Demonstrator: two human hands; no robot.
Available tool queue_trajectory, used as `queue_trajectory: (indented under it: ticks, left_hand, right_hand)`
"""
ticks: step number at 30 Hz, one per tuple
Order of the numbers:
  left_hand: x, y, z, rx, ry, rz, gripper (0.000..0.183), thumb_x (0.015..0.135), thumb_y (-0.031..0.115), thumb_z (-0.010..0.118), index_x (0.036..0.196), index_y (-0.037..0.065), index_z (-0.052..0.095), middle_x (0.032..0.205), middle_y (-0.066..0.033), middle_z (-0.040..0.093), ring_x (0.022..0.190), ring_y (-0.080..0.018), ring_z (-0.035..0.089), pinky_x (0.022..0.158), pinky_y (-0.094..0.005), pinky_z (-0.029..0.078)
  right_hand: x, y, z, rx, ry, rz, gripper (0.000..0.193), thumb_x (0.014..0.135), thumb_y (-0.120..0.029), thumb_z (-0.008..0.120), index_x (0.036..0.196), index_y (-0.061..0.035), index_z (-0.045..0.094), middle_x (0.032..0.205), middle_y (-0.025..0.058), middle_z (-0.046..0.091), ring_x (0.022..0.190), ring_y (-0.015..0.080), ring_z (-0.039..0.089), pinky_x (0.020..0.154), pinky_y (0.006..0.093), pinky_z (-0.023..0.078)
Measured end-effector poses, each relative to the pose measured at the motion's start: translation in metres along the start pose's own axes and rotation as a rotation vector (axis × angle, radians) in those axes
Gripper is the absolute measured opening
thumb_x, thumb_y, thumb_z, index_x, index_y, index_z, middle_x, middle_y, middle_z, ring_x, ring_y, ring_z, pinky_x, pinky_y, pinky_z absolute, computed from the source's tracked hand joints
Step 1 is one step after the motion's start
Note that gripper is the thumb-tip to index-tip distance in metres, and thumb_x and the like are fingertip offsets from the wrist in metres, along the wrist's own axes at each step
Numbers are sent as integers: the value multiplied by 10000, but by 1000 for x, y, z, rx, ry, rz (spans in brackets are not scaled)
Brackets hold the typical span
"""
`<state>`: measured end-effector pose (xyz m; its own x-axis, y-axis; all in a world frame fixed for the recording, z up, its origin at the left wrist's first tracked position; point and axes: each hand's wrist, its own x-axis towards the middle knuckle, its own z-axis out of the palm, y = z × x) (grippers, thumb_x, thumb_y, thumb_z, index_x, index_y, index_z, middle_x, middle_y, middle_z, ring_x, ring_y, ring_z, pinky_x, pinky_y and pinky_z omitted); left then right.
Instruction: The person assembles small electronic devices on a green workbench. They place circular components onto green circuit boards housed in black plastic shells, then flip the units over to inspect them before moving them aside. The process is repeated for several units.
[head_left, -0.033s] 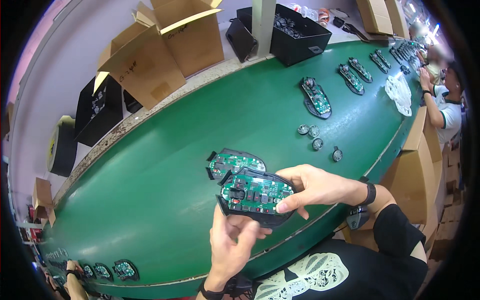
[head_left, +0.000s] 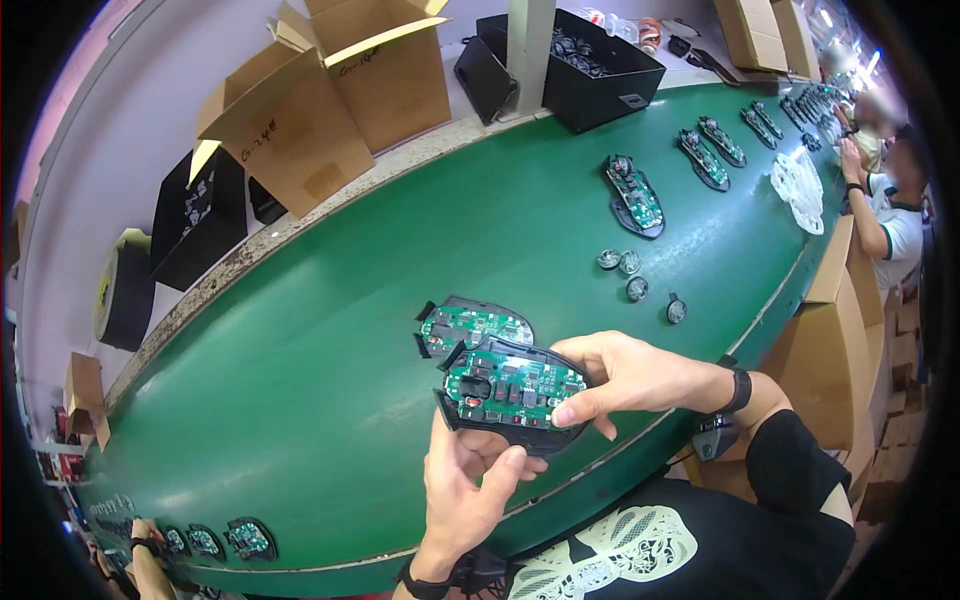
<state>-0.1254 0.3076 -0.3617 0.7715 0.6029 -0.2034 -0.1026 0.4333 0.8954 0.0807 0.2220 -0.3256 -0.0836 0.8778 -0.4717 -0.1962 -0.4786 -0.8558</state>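
Observation:
Held tilted over the green work surface is an open computer mouse base (head_left: 515, 393), a black shell with a green circuit board on top. My right hand (head_left: 630, 378) grips its right end, thumb on the board's corner and fingers underneath. My left hand (head_left: 465, 490) supports its left end and near edge from below; the thumb stands off the shell and some fingers are hidden beneath it. Just behind lies a second mouse base (head_left: 475, 325), partly covered by the held one. Several small round scroll wheels (head_left: 630, 263) rest farther right.
More mouse bases (head_left: 633, 197) line the green conveyor belt (head_left: 330, 330) at right, and others (head_left: 250, 539) at lower left. Cardboard boxes (head_left: 300, 140) and a black bin (head_left: 605, 85) stand along the far ledge. A co-worker (head_left: 890, 215) sits at right; another person's hand (head_left: 147, 532) shows lower left.
My left thumb has shifted slightly to the right near the shell's lower edge. The held mouse base and my right hand have hardly moved.

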Motion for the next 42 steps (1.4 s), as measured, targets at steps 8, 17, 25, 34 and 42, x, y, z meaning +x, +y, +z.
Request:
queue_trajectory:
  ticks: [8, 17, 25, 34, 42]
  left_hand:
    - [0, -7, 0, 38, -39, -50, 474, 933, -12, 585, 1327, -48, 323, 968, -176, 667, 732, -209, 706, 628, -292, 593]
    - [0, -22, 2, 39, -59, -3, 466, 918, -6, 623, 1287, -50, 341, 1044, -183, 656, 835, -225, 707, 707, -313, 606]
    - [4, -24, 9, -80, -70, 33, 453, 926, -13, 601, 1286, -42, 326, 1108, -192, 634, 874, -242, 702, 734, -333, 617]
    - [8, -28, 7, -22, -55, -14, 424, 970, 138, 571, 1223, -113, 341, 956, -244, 656, 618, -291, 688, 530, -376, 612]
    - [9, -28, 4, -127, -67, -76, 354, 974, 95, 587, 1191, -65, 357, 964, -208, 660, 607, -218, 681, 568, -320, 580]
  right_hand:
    - [2, 15, 3, -4, 24, -30, 672, 910, -245, 715, 1412, 39, 370, 1121, 97, 622, 821, 112, 622, 531, 228, 535]
    - [-5, 32, 8, -329, 196, -404, 628, 866, -118, 731, 1381, 45, 411, 1125, 126, 653, 936, 140, 643, 774, 281, 543]
    - [-9, 32, 14, -400, 263, -428, 604, 833, -89, 709, 1343, 59, 423, 1106, 175, 667, 1012, 189, 658, 867, 335, 536]
    - [-8, 36, 20, -411, 285, -410, 581, 836, -90, 696, 1319, 54, 407, 1026, 187, 665, 940, 254, 685, 804, 374, 547]
    - [-6, 35, 12, -339, 205, -316, 592, 875, -64, 704, 1356, 64, 385, 1160, 129, 631, 921, 142, 654, 747, 295, 568]
